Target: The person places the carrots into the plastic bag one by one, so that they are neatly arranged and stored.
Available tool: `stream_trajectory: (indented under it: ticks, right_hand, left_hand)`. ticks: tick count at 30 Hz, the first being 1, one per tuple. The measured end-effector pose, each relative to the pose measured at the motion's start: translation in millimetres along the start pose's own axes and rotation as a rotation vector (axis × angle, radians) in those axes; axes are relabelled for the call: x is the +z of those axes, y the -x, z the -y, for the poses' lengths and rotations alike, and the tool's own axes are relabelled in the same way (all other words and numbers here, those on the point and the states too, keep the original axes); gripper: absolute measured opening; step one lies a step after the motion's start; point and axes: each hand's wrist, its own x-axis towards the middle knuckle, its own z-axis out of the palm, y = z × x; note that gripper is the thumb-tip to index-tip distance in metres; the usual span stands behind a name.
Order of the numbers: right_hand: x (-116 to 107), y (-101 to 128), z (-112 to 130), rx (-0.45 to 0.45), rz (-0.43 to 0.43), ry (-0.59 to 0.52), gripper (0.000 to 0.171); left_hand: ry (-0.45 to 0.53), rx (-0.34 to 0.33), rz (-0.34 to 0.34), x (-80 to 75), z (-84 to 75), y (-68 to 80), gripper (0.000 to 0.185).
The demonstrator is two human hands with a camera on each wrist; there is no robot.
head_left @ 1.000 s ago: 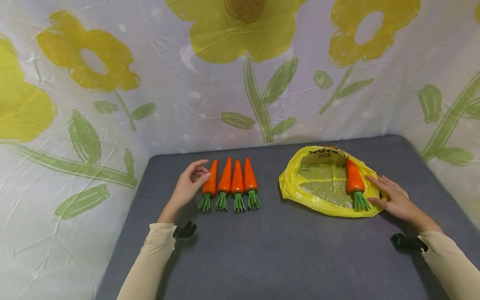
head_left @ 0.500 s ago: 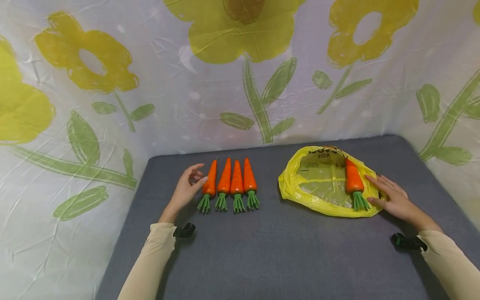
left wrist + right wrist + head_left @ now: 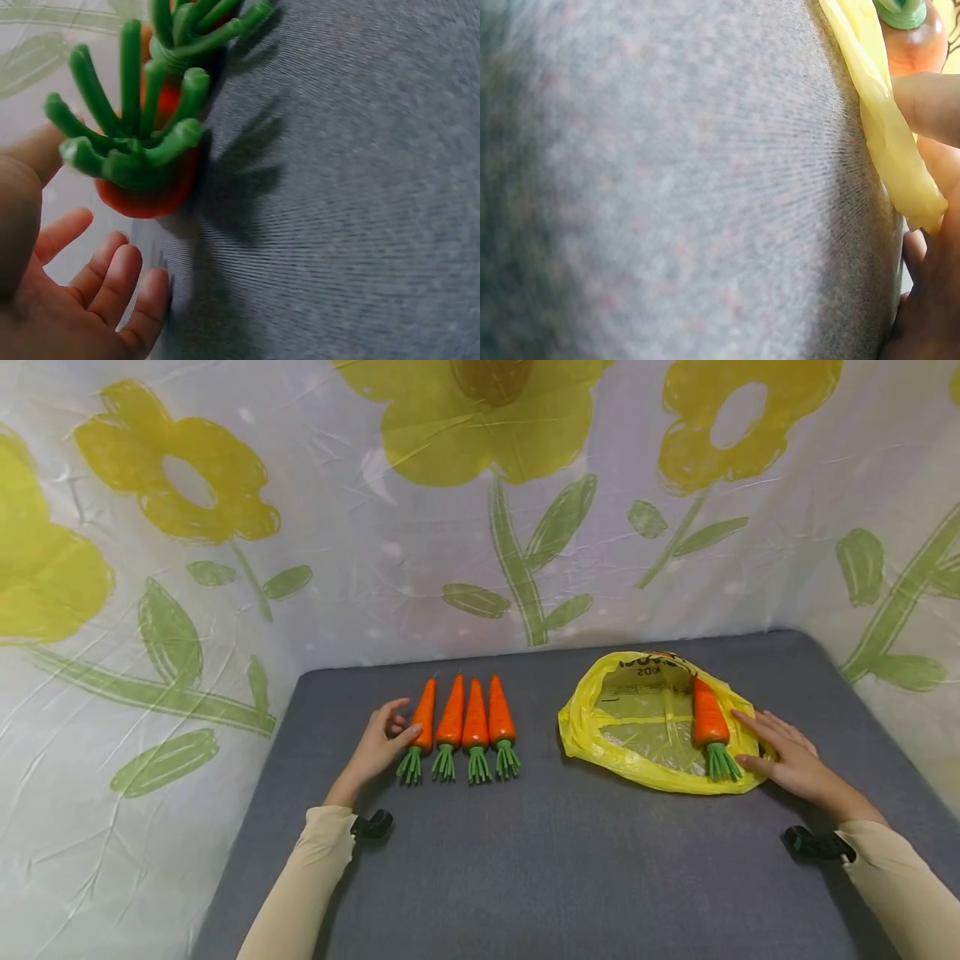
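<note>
Head view: the yellow bag point(image 3: 651, 727) lies flat on the right part of the grey table point(image 3: 570, 860). Dark print runs along its far edge; only the letters "KIDS" can be read, seen upside down. One carrot point(image 3: 708, 716) rests on the bag's right side, tip away from the person, green top toward them. The right hand point(image 3: 787, 760) lies flat on the bag's right edge, fingers straight and spread, thumb near the green top, gripping nothing. To the left, four carrots point(image 3: 462, 725) lie side by side in a row, touching, tips pointing away. The left hand point(image 3: 381, 743) sits just left of the row, fingers loosely bent, thumb tip against the leftmost carrot point(image 3: 422, 725); it holds nothing. A flowered cloth point(image 3: 480, 510) hangs behind the table.

Left wrist view: this one shows the leftmost carrot's green top point(image 3: 131, 127) and orange base from close by, with the palm and relaxed fingers point(image 3: 120, 289) open beside it, not closed round it. No writing shows.

Right wrist view: mostly grey table surface, blurred. The bag's crumpled rim point(image 3: 885, 135) shows with a fingertip point(image 3: 930, 105) pressed on it, the carrot's base point(image 3: 911, 34) just beyond. The print is out of sight here.
</note>
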Motion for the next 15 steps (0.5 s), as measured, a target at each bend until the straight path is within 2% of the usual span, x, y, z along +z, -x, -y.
stream_trajectory:
  ticks: [5,9,15]
  right_hand:
    - [0.3,-0.6,1.3,0.002,0.000,0.005,0.075]
    - [0.8,0.4,1.6,-0.012,-0.008,0.013,0.074]
    - [1.3,1.3,1.1,-0.015,-0.011,0.010,0.074]
  left_hand:
    - [-0.003,-0.036,0.027,1.7,2.6,2.0,0.062]
    - [-0.005,-0.028,0.030,4.2,3.6,1.1,0.062]
    - [-0.065,-0.029,0.029,8.4,4.5,0.2,0.064]
